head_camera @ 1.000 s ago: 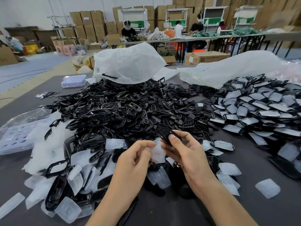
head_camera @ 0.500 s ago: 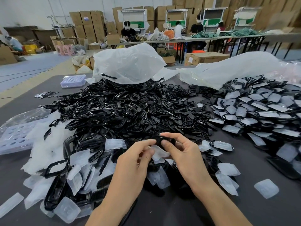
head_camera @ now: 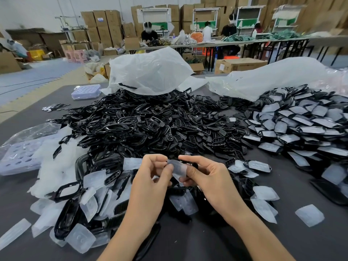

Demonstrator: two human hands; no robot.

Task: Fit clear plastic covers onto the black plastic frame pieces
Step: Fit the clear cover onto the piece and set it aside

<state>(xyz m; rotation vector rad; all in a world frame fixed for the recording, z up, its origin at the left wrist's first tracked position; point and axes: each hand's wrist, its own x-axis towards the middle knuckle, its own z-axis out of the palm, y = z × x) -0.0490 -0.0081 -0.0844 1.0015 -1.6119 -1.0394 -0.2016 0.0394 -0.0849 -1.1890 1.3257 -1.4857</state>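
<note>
Dark counter [head_camera: 216,242] surface is noted, loaded with a heap of black frame pieces [head_camera: 150,125] at centre and covered pieces [head_camera: 301,121] at right. Above the heap's near edge, one clear cover [head_camera: 178,169] is pinched between the left hand [head_camera: 152,178] and the right hand [head_camera: 209,178], fingers of both curled. Its long axis is judged to run from hand to hand. A black frame piece [head_camera: 190,163] is glimpsed behind it, nearer the right hand. That piece is largely hidden, so whether the cover is seated cannot be told.
</note>
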